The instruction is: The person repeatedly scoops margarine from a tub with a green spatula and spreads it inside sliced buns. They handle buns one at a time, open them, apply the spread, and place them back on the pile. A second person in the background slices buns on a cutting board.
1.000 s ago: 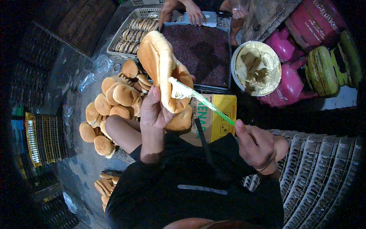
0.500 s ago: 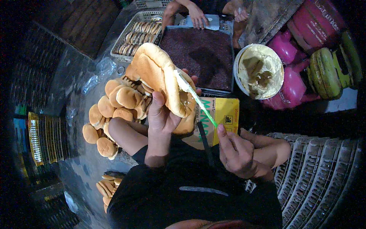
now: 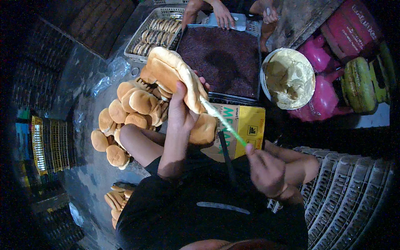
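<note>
My left hand (image 3: 180, 112) grips a slab of soft bread buns (image 3: 166, 75), raised above my lap and folded or split along its right side. Between the fingers of my right hand (image 3: 266, 168) is a green-handled spreader (image 3: 233, 131). Pale cream coats its blade, whose tip is at the bread's lower right edge. Another bun (image 3: 203, 130) rests by the cardboard box (image 3: 253, 129) below the bread. Pale cream (image 3: 287, 75) lines a round white tub (image 3: 263, 85) at the right. The bread hides some of my left fingers.
Piled buns (image 3: 141, 102) lie on the left. Beyond is a tray of dark brown sprinkles (image 3: 221, 58), with a co-worker's hand (image 3: 223, 16) at its far edge. A basket (image 3: 130, 54) holds filled buns. Pink containers (image 3: 323, 98) and grey crates (image 3: 346, 183) stand at right.
The spreader has slid down along the bread to its lower edge, and my right hand has moved right and down. The bread has tilted, showing less of its opened side.
</note>
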